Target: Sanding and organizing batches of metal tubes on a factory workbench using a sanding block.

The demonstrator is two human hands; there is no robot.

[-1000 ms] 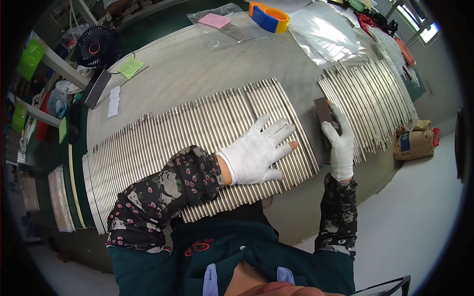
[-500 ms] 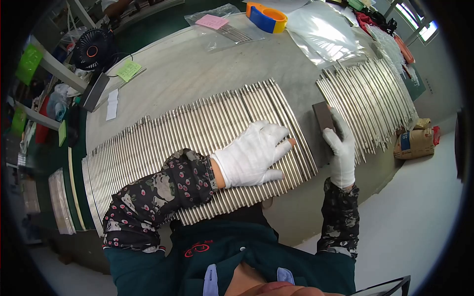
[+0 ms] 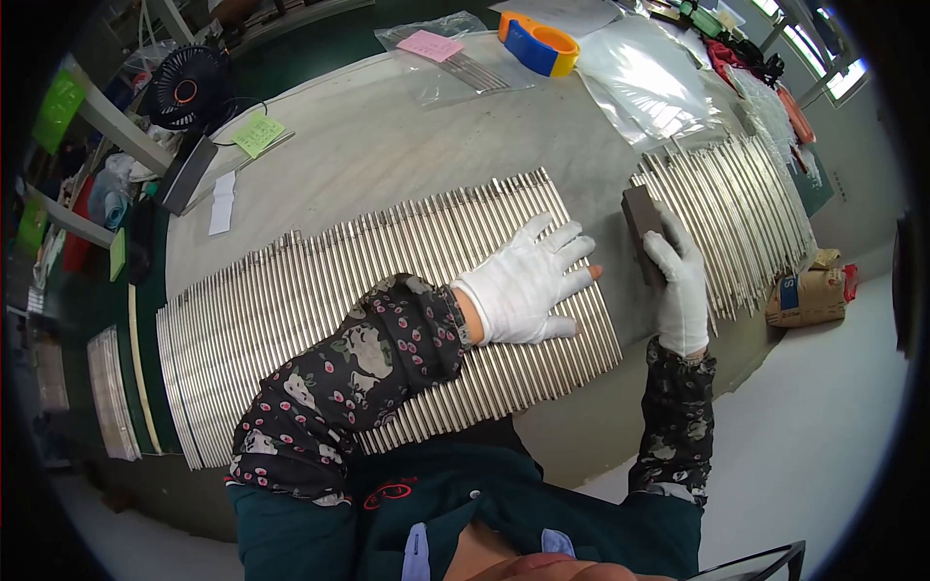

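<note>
A wide row of thin silvery metal rods lies side by side across the table. On its right end rests my left hand, in a white glove with a bare fingertip, palm down and fingers spread. My right hand, gloved too, grips a dark brown rectangular block between thumb and fingers. The block stands over the gap between the row and a second, looser bunch of metal rods on the right. Part of that bunch is hidden behind my right hand.
Farther back on the grey table lie a plastic bag with a pink note, a blue, orange and yellow tape ring and clear plastic sheets. A black fan and green note are at left. A brown sack sits right.
My left hand has slid right and slightly up along the rods, its fingers still spread. My right hand has shifted slightly, and the block has turned to show more of its side.
</note>
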